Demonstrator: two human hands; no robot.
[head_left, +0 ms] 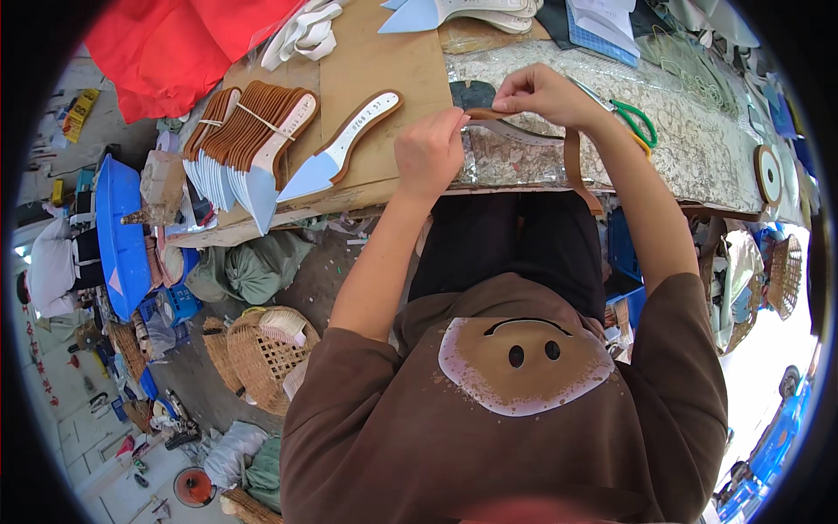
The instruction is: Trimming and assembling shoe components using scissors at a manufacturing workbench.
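Over the near edge of the worktable, both my hands are closed at a narrow, curved insole board (522, 134) with a pale face. My left hand (428, 153) grips its left end, the fingertips pressed together. Close by, my right hand (546, 94) pinches a brown edging strip (572, 162) against the board's edge; the strip's free end hangs below my right wrist. A finished-looking insole board (340, 144) with brown edging and a light blue tip lies left of my left hand. Farther left, a stack of similar insole boards (257, 131) is tied with bands.
Green-handled scissors (635, 122) lie on the worktable (690, 170) beside my right forearm. A white roll (768, 175) rests at the right. White straps (301, 35), red cloth (175, 52) and more insole boards (454, 13) are at the back. Wicker baskets (266, 358) stand on the floor.
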